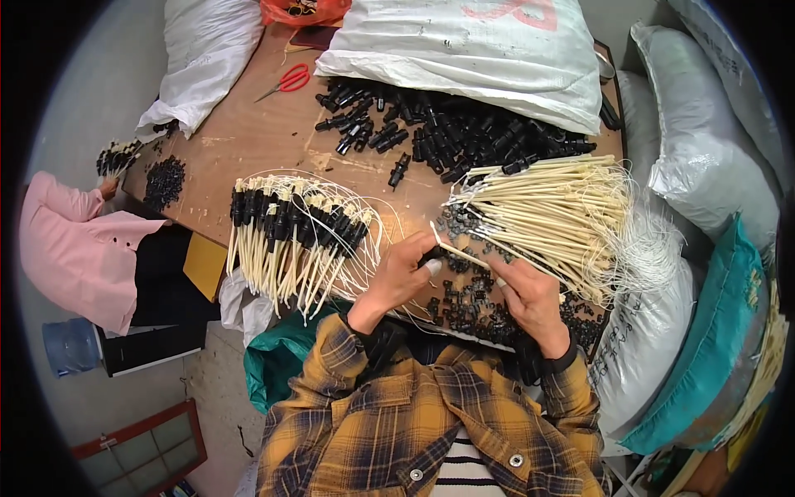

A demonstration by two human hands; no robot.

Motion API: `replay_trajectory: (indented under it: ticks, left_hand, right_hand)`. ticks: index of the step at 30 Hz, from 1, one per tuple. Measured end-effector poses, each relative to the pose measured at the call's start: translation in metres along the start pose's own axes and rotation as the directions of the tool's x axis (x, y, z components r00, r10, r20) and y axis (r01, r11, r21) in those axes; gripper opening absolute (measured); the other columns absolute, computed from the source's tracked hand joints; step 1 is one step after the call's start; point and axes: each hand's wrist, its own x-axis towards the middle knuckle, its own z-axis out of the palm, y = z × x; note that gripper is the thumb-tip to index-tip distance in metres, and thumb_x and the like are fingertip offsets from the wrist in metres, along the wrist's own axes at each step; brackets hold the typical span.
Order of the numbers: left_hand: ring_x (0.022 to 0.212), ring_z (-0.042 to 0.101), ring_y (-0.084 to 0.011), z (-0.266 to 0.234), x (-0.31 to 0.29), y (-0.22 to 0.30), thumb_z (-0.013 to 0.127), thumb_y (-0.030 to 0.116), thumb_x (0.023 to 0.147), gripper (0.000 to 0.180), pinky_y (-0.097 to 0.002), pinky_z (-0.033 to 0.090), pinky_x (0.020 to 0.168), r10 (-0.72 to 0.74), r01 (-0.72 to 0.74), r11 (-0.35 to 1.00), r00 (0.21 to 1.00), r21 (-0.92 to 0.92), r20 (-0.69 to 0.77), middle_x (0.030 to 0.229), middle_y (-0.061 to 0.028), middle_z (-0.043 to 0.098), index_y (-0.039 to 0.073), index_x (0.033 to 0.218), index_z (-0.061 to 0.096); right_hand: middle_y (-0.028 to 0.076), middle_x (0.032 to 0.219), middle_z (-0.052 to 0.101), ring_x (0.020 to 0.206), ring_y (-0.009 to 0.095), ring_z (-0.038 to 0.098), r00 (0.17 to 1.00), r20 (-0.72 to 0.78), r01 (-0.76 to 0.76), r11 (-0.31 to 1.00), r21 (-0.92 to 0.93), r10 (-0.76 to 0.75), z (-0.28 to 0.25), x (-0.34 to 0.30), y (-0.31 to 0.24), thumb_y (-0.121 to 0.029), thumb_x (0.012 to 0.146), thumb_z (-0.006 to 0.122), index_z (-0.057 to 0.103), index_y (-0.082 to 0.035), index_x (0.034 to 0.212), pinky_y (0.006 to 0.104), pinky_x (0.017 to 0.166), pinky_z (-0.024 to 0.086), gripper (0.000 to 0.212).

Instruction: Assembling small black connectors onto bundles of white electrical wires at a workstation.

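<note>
Both my hands meet over the near edge of the table, with one thin cream cord (464,255) stretched between them. My left hand (401,272) pinches its left end, where a white tip sticks up past the fingers. Something dark shows at those fingertips, too small to name. My right hand (530,300) is closed on the cord's other end. A large bundle of similar cream cords (546,224) with thin white strings lies just beyond my right hand. Left of my left hand lies a group of cream cords fitted with black connectors (273,217). Small black parts (468,302) are scattered beneath my hands.
A heap of black connectors (447,132) spills from a white sack (464,50) at the back. Red-handled scissors (290,80) lie back left. Full sacks (704,124) crowd the right side. A person in pink (83,240) works at the table's left end.
</note>
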Motion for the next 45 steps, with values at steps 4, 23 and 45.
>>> replay_trajectory:
  ticks: [4, 23, 45]
  left_hand:
    - [0.090, 0.059, -0.0226, 0.006, -0.001, 0.000, 0.059, -0.001, 0.079, 0.032, -0.0327, 0.046, 0.081, -0.003, 0.003, 1.000, 1.000, -0.023, -0.023, 0.093, -0.0122, 0.060, 0.001, 0.111, 0.061]
    - [0.060, 0.054, -0.0152, 0.021, 0.004, 0.022, 0.065, 0.012, 0.078, 0.036, -0.0290, 0.041, 0.048, 0.471, -0.409, 0.735, 0.882, 0.541, 0.027, 0.069, 0.0019, 0.049, 0.024, 0.112, 0.065]
    - [0.066, 0.056, -0.0065, 0.029, 0.000, -0.014, 0.063, 0.010, 0.090, 0.013, -0.0245, 0.046, 0.059, -0.226, 0.189, 0.934, 0.969, -0.302, -0.094, 0.075, 0.0028, 0.063, 0.003, 0.101, 0.066]
  right_hand:
    - [0.008, 0.068, 0.053, 0.056, 0.027, 0.056, 1.000, 0.013, -0.012, 0.999, -0.029, 0.012, -0.009, 0.004, -0.002, 0.002, 0.075, 0.062, 0.070, -0.011, 0.109, 0.0354, 0.051, 0.043, 0.037]
    - [0.006, 0.076, 0.065, 0.049, 0.026, 0.053, 0.994, -0.111, -0.055, 0.854, -0.517, -0.002, -0.002, 0.005, 0.003, -0.003, 0.073, 0.066, 0.065, -0.011, 0.116, 0.0355, 0.048, 0.043, 0.043]
    - [0.006, 0.070, 0.060, 0.059, 0.022, 0.061, 0.986, 0.156, 0.077, 0.985, -0.153, -0.053, 0.032, 0.008, -0.020, -0.020, 0.077, 0.076, 0.066, -0.012, 0.102, 0.0310, 0.052, 0.047, 0.028]
